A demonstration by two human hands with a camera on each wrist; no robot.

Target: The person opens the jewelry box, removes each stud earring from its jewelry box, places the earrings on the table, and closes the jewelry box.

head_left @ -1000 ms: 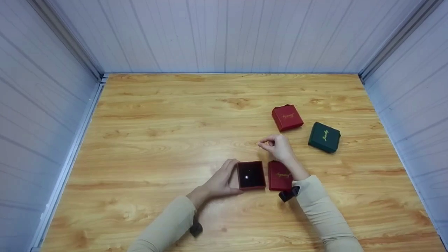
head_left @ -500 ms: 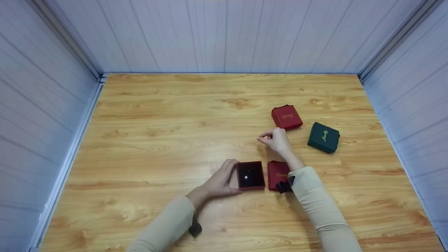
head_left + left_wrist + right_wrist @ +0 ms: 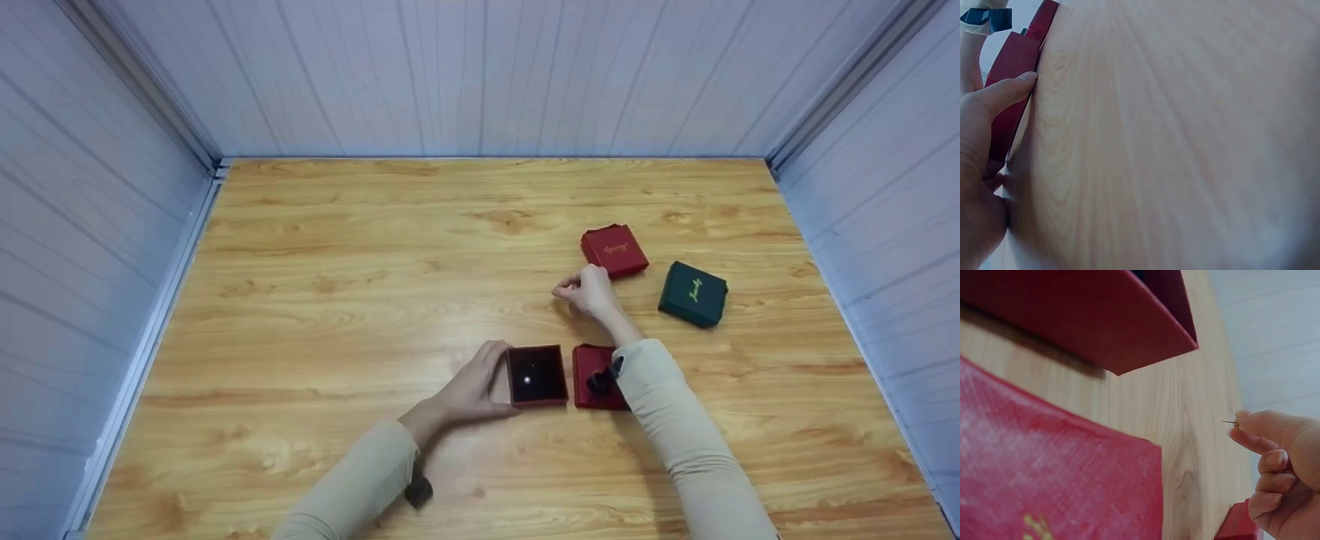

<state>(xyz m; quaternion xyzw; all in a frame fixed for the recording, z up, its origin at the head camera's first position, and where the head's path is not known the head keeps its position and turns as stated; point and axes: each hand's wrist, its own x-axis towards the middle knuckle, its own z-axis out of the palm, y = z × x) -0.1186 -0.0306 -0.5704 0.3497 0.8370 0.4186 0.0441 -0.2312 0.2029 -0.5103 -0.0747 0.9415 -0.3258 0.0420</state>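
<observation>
A red jewelry box [image 3: 551,364] stands uncovered on the table, its inside black with a small bright round stud in it. My left hand [image 3: 465,386] grips the box's left side, the thumb [image 3: 1013,90] along the near wall in the left wrist view. My right hand [image 3: 592,292] is raised beyond the box, to its right. Between thumb and forefinger it pinches a tiny earring [image 3: 1236,424], whose thin pin sticks out in the right wrist view. Under my right wrist lies a red lid [image 3: 589,364] with gold lettering, partly covered by the wrist camera.
Another red box [image 3: 616,251] with gold lettering sits just behind my right hand. A dark green box [image 3: 694,294] lies farther right. Pale panel walls [image 3: 480,82] enclose the back and sides of the wooden table [image 3: 322,262].
My right hand has moved away from me, toward the rear red box, still pinching the earring. The wrist camera now covers more of the lid. My left hand and the uncovered box stay put.
</observation>
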